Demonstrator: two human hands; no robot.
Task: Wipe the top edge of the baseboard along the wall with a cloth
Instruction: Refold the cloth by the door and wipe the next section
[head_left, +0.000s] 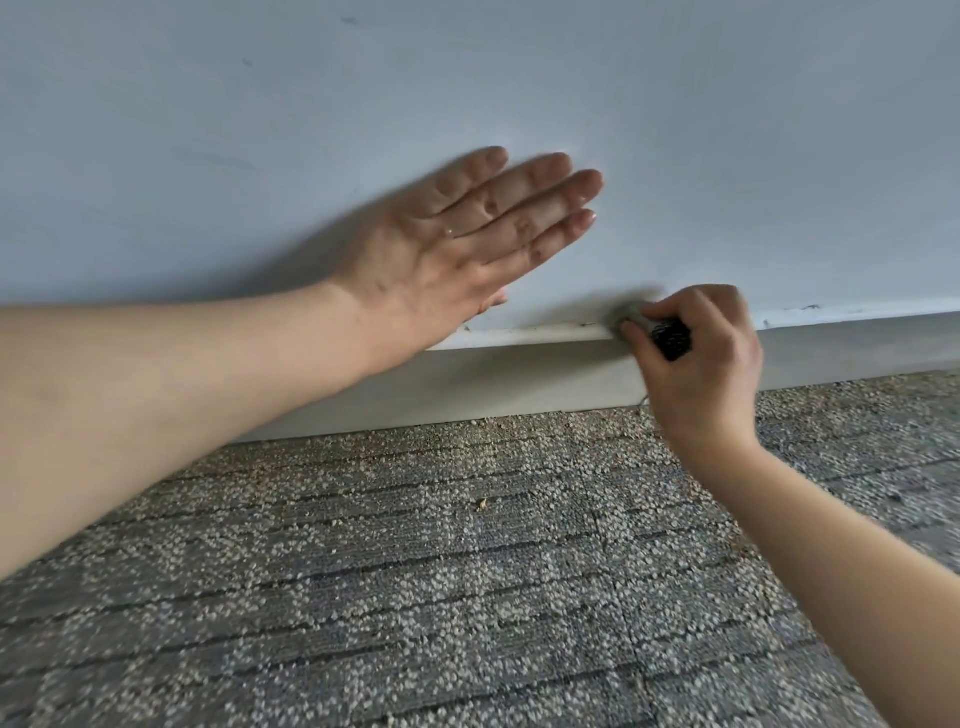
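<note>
I have my right hand (696, 364) clenched around the cloth (631, 314). Its fingers (691, 301) curl over it so a grey wad sticks out at their tips, pressed on the top edge of the baseboard (519, 374) where it meets the wall (727, 130). I judge the bunched grip puts pressure on that narrow ledge. My left hand (441, 254) lies flat on the wall, up and left of those fingers, released and grasping nothing, likely bracing me. Dark specks show along the edge on both sides of the fingers.
</note>
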